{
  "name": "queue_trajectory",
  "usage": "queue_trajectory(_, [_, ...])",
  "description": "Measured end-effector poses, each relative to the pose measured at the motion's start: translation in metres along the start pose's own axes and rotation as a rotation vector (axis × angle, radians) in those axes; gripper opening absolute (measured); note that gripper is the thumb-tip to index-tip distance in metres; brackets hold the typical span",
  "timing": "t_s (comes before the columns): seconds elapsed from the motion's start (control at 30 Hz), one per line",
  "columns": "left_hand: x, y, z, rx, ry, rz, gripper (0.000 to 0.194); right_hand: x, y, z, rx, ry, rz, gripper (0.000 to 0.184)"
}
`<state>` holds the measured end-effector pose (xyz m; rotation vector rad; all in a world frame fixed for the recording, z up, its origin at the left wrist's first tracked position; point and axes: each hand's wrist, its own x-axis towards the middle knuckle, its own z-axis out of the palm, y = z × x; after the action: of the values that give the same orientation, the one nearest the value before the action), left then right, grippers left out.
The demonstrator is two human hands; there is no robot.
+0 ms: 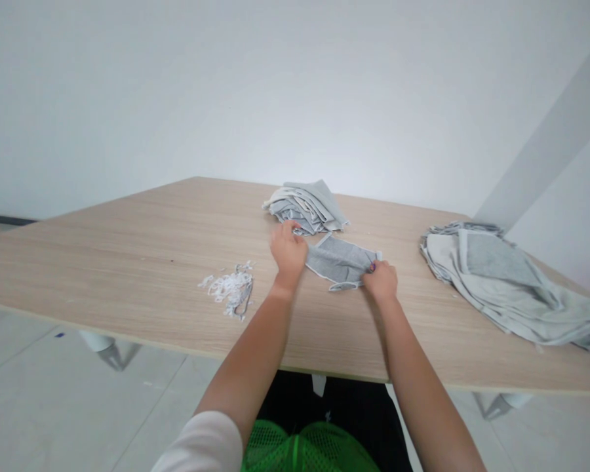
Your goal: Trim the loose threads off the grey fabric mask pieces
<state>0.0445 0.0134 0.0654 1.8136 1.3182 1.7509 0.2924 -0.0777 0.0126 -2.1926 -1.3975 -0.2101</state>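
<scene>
My left forearm (248, 357) and right forearm (415, 373) rise bare from the bottom of the frame and angle in toward the centre. My left hand (288, 250), just left of centre, sits back-up with its fingers (290, 227) curled over and down in a grip. My right hand (381, 282) is lower and further right, its thumb and fingertips pinched together. A pale sleeve (201, 446) covers my left upper arm at the lower left.

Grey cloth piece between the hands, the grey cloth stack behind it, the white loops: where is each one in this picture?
Grey cloth piece (339, 262): head view, on its middle.
Grey cloth stack (305, 208): head view, on its top fold.
White loops (231, 288): head view, on the middle of the pile.
</scene>
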Motion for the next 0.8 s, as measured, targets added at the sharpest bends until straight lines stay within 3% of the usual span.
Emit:
queue_trajectory(0.1, [-0.006,0.005,0.009,0.022,-0.318,0.173,0.024,0.000,-0.001,-0.004,0.046,-0.061,0.079,0.013])
queue_trajectory(0.2, [-0.013,0.007,0.015,0.125,-0.623,0.223,0.019,0.000,-0.003,-0.007,0.086,-0.169,0.139,0.014])
queue_trajectory(0.3, [-0.020,0.009,0.015,0.287,-0.804,0.207,0.038,0.000,-0.006,-0.011,0.064,-0.232,0.170,0.012])
queue_trajectory(0.43, [-0.024,0.008,0.014,0.486,-0.848,0.126,0.056,-0.001,-0.013,-0.013,0.106,-0.213,0.140,0.014])
queue_trajectory(0.63, [-0.023,0.010,0.016,0.633,-0.759,0.072,0.050,-0.007,-0.025,-0.005,0.192,-0.248,0.001,0.023])
queue_trajectory(0.8, [-0.017,0.009,0.014,0.552,-0.900,-0.022,0.046,-0.010,-0.029,0.005,0.152,-0.315,-0.010,0.040])
